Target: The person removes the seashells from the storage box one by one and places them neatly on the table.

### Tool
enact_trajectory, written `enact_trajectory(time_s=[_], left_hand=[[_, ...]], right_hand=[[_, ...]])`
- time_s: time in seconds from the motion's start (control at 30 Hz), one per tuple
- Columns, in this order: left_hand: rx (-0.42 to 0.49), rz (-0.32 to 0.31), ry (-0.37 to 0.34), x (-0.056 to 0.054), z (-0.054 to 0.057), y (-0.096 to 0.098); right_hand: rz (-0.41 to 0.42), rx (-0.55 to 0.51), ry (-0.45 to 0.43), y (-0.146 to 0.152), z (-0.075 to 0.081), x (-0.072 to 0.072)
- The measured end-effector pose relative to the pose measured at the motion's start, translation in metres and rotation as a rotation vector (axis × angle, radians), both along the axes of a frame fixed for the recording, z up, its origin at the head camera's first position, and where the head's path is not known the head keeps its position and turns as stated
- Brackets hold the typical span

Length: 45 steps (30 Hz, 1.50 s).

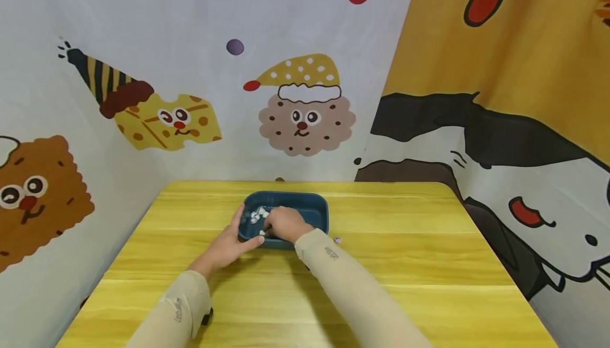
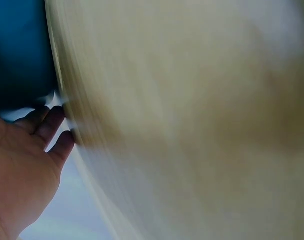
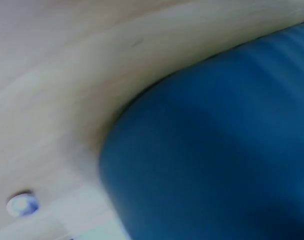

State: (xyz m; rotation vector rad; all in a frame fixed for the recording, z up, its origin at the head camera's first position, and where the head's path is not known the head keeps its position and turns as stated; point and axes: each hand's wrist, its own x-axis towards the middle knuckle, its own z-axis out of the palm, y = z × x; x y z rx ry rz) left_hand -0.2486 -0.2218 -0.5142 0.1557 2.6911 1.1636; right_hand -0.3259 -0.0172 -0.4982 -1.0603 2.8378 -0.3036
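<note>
A dark blue rectangular tub point(image 1: 312, 207) sits on the table, with several small white-and-purple pieces point(image 1: 257, 214) gathered in its left half. My left hand point(image 1: 227, 244) spans the tub's near left corner, fingers along the left side and thumb against the front rim; in the left wrist view those fingers look extended. Reaching over the front rim, my right hand point(image 1: 285, 223) is inside the tub with its fingers bent down beside the pieces. Its fingertips are mostly hidden, and I cannot tell whether they hold a piece.
One loose white-and-purple piece point(image 3: 23, 204) lies on the table just right of the tub. The yellow wood-grain table point(image 1: 405, 263) extends around it. A curtain point(image 1: 190, 19) printed with cartoon figures hangs behind the table's far edge.
</note>
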Motion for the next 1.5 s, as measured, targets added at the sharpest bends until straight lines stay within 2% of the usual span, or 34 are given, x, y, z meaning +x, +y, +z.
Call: enact_trajectory(time_s=[0.2, 0.3, 0.4, 0.53, 0.83, 1.07, 1.2, 1.5], left_hand=[[-0.03, 0.01, -0.002, 0.001, 0.002, -0.005], [-0.032, -0.003, 0.004, 0.0, 0.001, -0.005], [-0.017, -0.014, 0.013, -0.001, 0.001, -0.003], [-0.004, -0.021, 0.022, -0.003, 0.001, -0.001], [-0.032, -0.02, 0.023, -0.004, 0.005, 0.002], [-0.05, -0.002, -0.012, -0.001, 0.005, 0.002], [-0.054, -0.001, -0.014, -0.001, 0.004, 0.002], [-0.051, 0.005, -0.031, 0.0, 0.009, 0.003]], right_hand=[[0.061, 0.051, 0.004, -0.001, 0.003, 0.002], [0.117, 0.036, -0.037, -0.005, 0.004, 0.004], [0.138, 0.003, -0.087, -0.008, 0.004, 0.004], [0.115, -0.01, -0.12, -0.01, 0.005, 0.002], [0.077, -0.008, -0.106, 0.0, 0.012, 0.001], [0.059, 0.09, -0.007, 0.018, 0.009, -0.007], [0.034, 0.101, 0.002, 0.024, 0.008, -0.007], [-0.03, 0.045, -0.003, 0.03, 0.004, -0.007]])
